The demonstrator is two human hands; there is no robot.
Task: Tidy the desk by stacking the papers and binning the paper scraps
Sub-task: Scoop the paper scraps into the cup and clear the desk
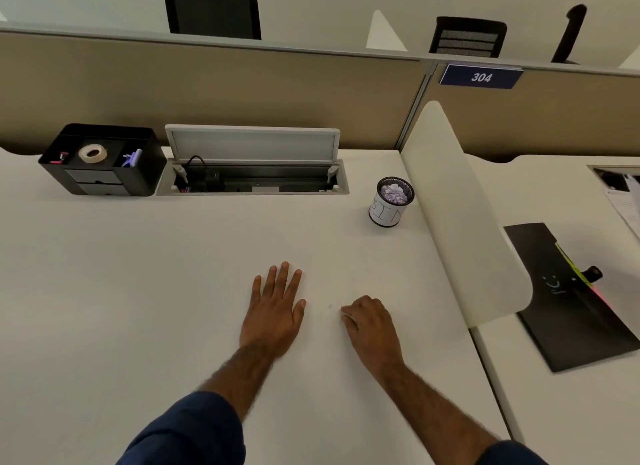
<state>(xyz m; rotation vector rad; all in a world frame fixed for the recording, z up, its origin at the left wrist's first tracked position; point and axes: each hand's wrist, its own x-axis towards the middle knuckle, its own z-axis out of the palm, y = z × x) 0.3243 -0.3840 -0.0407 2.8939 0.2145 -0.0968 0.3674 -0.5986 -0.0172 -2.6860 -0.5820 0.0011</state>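
The left hand (275,312) lies flat on the white tabletop (138,274), its fingers (282,279) stretched out and slightly spread, gripping nothing. Just beside it, the right hand (370,326) rests knuckles up with its fingers (348,317) curled under; something pale shows at the fingertips, but whether they pinch a scrap cannot be told. Dark blue sleeves (194,430) cover both upper forearms.

Farther back and to the right of the hands stands a small mesh bin (390,203) with a white label, filled with crumpled paper scraps (394,192). It sits close to a curved white divider (460,215). Along the rear edge, an open cable tray (252,177) has its lid raised, and to its left a black organiser (104,159) holds a roll of tape (92,152). Beyond the divider a black folder (568,301) lies on the neighbouring desk.
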